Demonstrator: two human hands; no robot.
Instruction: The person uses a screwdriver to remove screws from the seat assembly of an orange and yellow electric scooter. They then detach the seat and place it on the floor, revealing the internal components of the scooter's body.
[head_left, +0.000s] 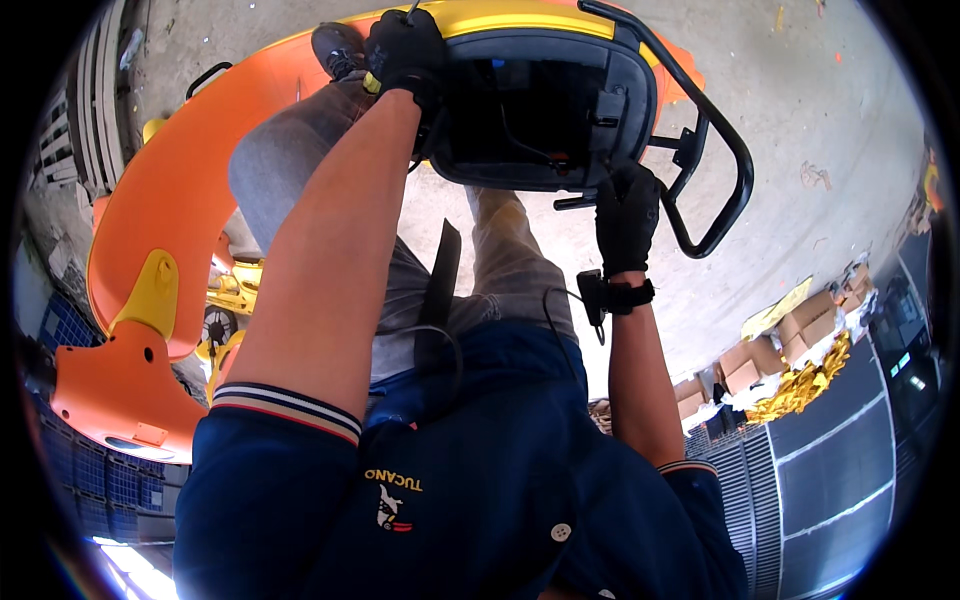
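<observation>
My left hand (pixel 405 45), in a black glove, is closed at the upper left of a black open storage compartment (pixel 641 95). A thin grey metal tool (pixel 412 8) sticks out above its fingers, and a small yellow-green piece (pixel 372 83) shows beside the wrist. The compartment is set in an orange and yellow scooter body (pixel 165 210); inside its dark hollow runs a thin wire (pixel 512 130). My right hand (pixel 628 205), also black-gloved, has bent fingers at the compartment's lower right corner. What those fingers pinch is lost against the black plastic.
A black tubular grab rail (pixel 742 165) curves out right of the compartment. Cables hang near my right wrist and waist. Wooden pallets (pixel 95 95) stand at the left; cardboard boxes (pixel 808 318) and yellow wrapping (pixel 805 385) lie at the right. Concrete floor (pixel 800 100) surrounds the scooter.
</observation>
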